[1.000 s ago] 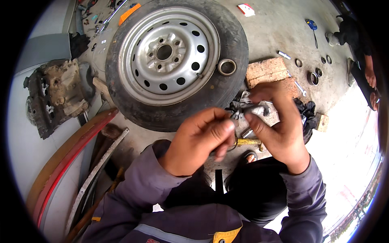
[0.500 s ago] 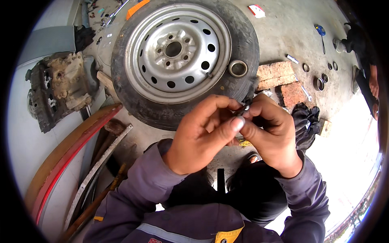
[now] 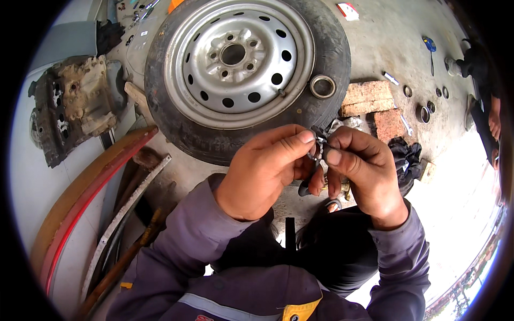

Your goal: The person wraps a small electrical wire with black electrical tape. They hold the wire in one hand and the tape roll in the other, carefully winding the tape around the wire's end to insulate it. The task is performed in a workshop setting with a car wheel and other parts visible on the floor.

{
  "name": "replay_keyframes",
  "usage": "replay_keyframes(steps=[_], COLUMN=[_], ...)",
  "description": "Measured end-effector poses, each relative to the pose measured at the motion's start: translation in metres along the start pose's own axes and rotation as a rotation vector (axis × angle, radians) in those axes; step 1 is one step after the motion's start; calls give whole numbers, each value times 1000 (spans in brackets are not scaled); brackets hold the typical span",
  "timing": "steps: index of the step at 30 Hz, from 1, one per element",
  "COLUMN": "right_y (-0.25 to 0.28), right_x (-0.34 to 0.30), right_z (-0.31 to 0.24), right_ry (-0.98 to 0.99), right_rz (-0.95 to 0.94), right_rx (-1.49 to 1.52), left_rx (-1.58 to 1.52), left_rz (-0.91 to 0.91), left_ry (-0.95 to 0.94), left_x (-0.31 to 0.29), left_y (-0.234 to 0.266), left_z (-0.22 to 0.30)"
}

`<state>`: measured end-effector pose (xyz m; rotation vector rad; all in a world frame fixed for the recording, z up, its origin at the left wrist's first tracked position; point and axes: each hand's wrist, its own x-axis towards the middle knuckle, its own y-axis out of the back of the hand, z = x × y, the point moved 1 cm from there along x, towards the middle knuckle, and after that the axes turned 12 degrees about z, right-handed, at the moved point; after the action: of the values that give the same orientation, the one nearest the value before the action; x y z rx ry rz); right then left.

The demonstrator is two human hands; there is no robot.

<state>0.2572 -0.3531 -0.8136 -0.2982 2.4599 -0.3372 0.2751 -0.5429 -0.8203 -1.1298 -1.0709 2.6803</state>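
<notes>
In front of me, my left hand (image 3: 262, 168) and my right hand (image 3: 370, 174) meet at the fingertips over a small dark part with shiny metal bits (image 3: 319, 141). Each hand pinches it between thumb and forefinger; its exact kind is too small and covered to make out. A black rounded piece (image 3: 304, 188) hangs just below the left fingers; whether it joins the small part I cannot tell. Just beyond the hands lies a silver steel wheel (image 3: 257, 109) with its black tyre (image 3: 182, 136). On the tyre's right side rests a metal ring (image 3: 323, 97).
Right of the tyre are bricks (image 3: 367, 97), a wrench (image 3: 408, 127), black crumpled material (image 3: 409, 160) and several metal rings on the floor. At left stand a dirty engine casting (image 3: 88, 96) and a curved red-edged panel (image 3: 96, 195). Another person (image 3: 479, 80) is at the far right.
My left thumb has shifted up and my fingers have spread slightly, exposing more of the small part. The black rounded piece now shows below. The view has shifted slightly.
</notes>
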Motion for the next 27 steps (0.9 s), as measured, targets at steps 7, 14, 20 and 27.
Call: replay_keyframes(steps=[7, 14, 20, 27], right_y=[3, 7, 10, 8], right_x=[6, 9, 14, 15], right_z=[3, 2, 6, 3], right_ry=[48, -103, -1, 29], right_rz=[42, 29, 66, 48], right_rx=[36, 91, -26, -111], left_rx=[246, 342, 353, 457], left_rz=[-7, 96, 92, 147], left_ry=[-255, -445, -402, -448], left_x=[2, 2, 5, 4], left_y=[1, 6, 6, 5], left_z=[-6, -16, -12, -15])
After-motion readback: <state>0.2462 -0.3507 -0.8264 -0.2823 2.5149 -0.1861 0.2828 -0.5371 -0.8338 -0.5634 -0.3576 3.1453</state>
